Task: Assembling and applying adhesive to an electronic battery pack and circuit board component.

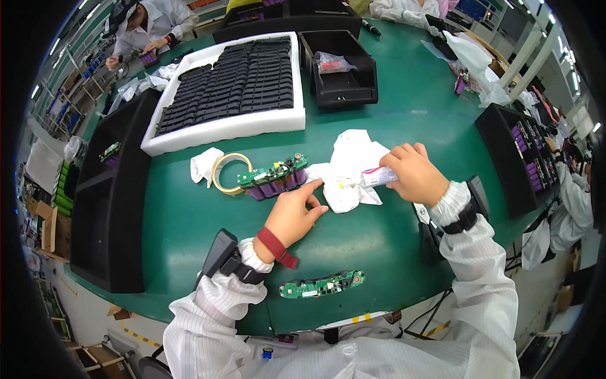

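Note:
My right hand (pixel 416 174) is closed around a white tube (pixel 379 177) with red and blue marks, its end over a crumpled white cloth or paper (pixel 353 148). A small yellowish spot shows on the white sheet below the tube. My left hand (pixel 291 215) has thumb and index finger apart with nothing visible between them; the index fingertip rests at the sheet's left edge. Just beyond this hand stands a battery pack (pixel 271 188) of purple cells topped by a green circuit board. Closer to me lies a separate green circuit board (pixel 322 285).
A roll of tape (pixel 218 174) lies beside the pack. Black-handled scissors (pixel 429 234) are under my right forearm. Behind are a white foam tray (pixel 221 132) of black parts and a black bin (pixel 344 95). Black racks (pixel 110 234) flank both sides; a co-worker (pixel 151 25) sits far left.

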### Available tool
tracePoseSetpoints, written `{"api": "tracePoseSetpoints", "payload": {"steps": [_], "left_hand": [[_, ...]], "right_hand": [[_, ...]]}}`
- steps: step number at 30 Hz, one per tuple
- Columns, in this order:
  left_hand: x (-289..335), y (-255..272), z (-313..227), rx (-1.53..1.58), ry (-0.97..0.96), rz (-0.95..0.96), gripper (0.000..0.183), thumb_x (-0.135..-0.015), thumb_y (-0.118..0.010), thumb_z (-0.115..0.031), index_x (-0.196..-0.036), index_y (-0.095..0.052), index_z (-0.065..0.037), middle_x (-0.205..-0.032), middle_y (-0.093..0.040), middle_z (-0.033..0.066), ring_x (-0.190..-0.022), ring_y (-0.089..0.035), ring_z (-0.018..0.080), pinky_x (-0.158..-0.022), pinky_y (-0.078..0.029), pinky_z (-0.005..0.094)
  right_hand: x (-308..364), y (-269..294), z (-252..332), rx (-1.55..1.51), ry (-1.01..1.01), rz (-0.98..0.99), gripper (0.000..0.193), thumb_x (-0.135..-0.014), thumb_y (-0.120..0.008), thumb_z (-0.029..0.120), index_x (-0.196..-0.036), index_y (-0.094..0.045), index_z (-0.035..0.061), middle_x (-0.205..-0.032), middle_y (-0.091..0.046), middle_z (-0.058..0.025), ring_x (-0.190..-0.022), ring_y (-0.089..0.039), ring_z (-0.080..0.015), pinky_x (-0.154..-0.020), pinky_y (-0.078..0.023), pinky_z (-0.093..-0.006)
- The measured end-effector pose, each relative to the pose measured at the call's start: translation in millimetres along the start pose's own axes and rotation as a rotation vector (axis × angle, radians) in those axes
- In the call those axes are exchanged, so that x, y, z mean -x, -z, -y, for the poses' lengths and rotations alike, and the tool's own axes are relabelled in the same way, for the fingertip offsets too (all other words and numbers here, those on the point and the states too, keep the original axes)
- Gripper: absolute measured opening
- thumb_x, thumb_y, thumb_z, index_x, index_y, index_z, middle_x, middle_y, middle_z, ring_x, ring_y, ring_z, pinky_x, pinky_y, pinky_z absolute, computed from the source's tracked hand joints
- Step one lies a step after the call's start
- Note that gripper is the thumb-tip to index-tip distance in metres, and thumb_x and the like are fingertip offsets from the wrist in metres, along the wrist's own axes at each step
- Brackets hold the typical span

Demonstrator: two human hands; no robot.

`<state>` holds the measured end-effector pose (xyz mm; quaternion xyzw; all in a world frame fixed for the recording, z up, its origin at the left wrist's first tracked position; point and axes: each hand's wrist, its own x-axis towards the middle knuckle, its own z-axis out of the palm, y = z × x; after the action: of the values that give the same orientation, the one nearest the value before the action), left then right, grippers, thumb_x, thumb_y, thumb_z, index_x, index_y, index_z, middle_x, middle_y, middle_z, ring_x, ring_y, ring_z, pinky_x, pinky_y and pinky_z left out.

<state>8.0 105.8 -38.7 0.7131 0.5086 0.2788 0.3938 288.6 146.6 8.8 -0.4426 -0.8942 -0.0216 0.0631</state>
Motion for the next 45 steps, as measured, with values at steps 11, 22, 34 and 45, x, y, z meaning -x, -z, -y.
{"api": "tracePoseSetpoints", "payload": {"steps": [11, 22, 34, 45], "left_hand": [[-21.8, -31.2, 16.6, -0.018, -0.242, -0.222, 0.033, -0.074, -0.080, -0.009, -0.106, -0.070, -0.003, -0.085, -0.062, 0.0068, -0.056, -0.053, 0.0124, -0.056, -0.046, 0.0267], [-26.8, -31.6, 25.3, -0.311, -0.497, -0.186, 0.012, -0.075, -0.072, -0.002, -0.086, -0.070, 0.000, -0.085, -0.066, 0.0099, -0.072, -0.065, 0.0288, -0.065, -0.053, 0.0353], [-33.6, -15.3, 33.9, -0.184, -0.578, 0.013, 0.013, -0.077, -0.068, 0.001, -0.089, -0.070, 0.001, -0.087, -0.068, 0.0113, -0.078, -0.066, 0.0298, -0.071, -0.054, 0.0352], [-13.9, -5.1, 17.7, 0.089, -0.152, -0.048, 0.053, -0.069, -0.083, -0.005, -0.119, -0.066, -0.002, -0.089, -0.070, 0.0082, -0.072, -0.063, 0.0121, -0.065, -0.053, 0.0283]], "right_hand": [[20.5, 4.4, 28.7, -0.066, -0.009, 0.037, 0.036, -0.072, -0.077, 0.013, -0.101, -0.058, 0.0036, -0.095, -0.060, -0.0110, -0.085, -0.060, -0.0292, -0.078, -0.043, -0.0399], [21.5, 5.0, 32.6, -0.110, 0.012, 0.093, 0.034, -0.076, -0.075, 0.010, -0.103, -0.056, 0.0026, -0.097, -0.063, -0.0112, -0.093, -0.058, -0.0287, -0.079, -0.045, -0.0416], [25.8, 14.5, 27.0, -0.001, 0.177, -0.050, 0.037, -0.077, -0.071, 0.007, -0.110, -0.055, 0.0028, -0.105, -0.060, -0.0091, -0.101, -0.055, -0.0269, -0.091, -0.039, -0.0405], [67.2, 68.6, 40.5, -0.364, -0.090, -0.190, 0.045, -0.074, -0.076, 0.003, -0.114, -0.056, 0.0020, -0.102, -0.059, -0.0145, -0.090, -0.057, -0.0314, -0.077, -0.048, -0.0385]]}}
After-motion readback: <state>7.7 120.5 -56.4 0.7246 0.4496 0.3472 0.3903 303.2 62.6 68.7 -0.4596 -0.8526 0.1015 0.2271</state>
